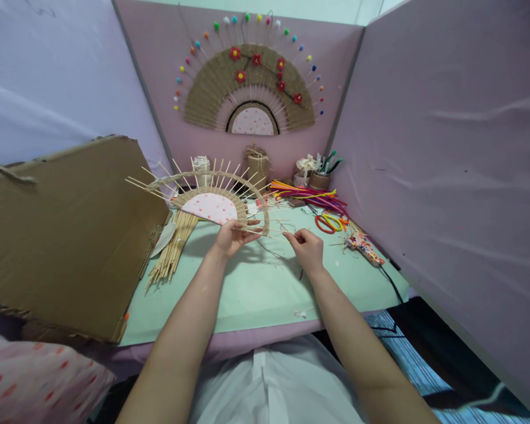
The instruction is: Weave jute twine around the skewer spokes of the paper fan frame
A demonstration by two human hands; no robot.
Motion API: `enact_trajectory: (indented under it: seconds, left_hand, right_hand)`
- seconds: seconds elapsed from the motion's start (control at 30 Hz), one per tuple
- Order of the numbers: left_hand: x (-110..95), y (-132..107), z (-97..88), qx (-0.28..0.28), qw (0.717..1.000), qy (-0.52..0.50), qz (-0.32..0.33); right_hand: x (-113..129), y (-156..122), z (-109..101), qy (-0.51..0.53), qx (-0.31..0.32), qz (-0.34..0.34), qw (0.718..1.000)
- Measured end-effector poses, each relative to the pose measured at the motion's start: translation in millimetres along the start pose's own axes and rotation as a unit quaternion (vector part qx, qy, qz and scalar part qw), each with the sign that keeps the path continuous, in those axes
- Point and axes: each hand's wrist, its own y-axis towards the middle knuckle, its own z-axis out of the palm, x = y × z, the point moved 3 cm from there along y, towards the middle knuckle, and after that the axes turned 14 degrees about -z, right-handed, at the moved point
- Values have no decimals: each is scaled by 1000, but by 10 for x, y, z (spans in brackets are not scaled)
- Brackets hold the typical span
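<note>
My left hand [235, 237] grips the lower right corner of a half-round fan frame [209, 207] and holds it above the table. Thin sticks spread outward from its pink-dotted centre, with a band of twine [267, 203] woven across them in an arc. To the right of the frame, my right hand [307, 246] pinches a thin strand of twine [287, 231] between thumb and fingertips. A loose length of twine trails below onto the table.
Bundled sticks [174, 247] lie left beside a cardboard sheet [66, 235]. Scissors [329, 222], pipe cleaners [313, 195] and a patterned glue gun [364, 247] with a cable lie right. A twine roll [257, 168] stands behind. A finished fan [251, 88] hangs on the back wall.
</note>
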Motion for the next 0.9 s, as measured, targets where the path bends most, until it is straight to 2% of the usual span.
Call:
enact_trajectory:
  seconds: [0.1, 0.17, 0.27, 0.4, 0.53, 0.67, 0.9]
  left_hand:
    - [-1, 14, -29, -13, 1000, 9, -2]
    - [0, 15, -34, -12, 1000, 15, -8]
    - [-6, -4, -24, 1, 999, 19, -27]
    - [-28, -53, -3, 21, 999, 12, -48]
    - [20, -62, 61, 44, 997, -9, -63]
    - [193, -21, 195, 100, 989, -30, -106]
    - [370, -7, 319, 191, 970, -54, -140]
  right_hand:
    - [26, 4, 3, 0, 14, -15, 1000]
    - [21, 15, 0, 21, 17, 0, 1000]
    - [-48, 39, 9, 105, 29, 79, 991]
    - [-142, 51, 67, 227, 77, 178, 955]
    - [-122, 44, 111, 237, 99, 166, 952]
    - [-95, 30, 144, 247, 109, 144, 952]
    - [-209, -21, 215, 327, 94, 191, 921]
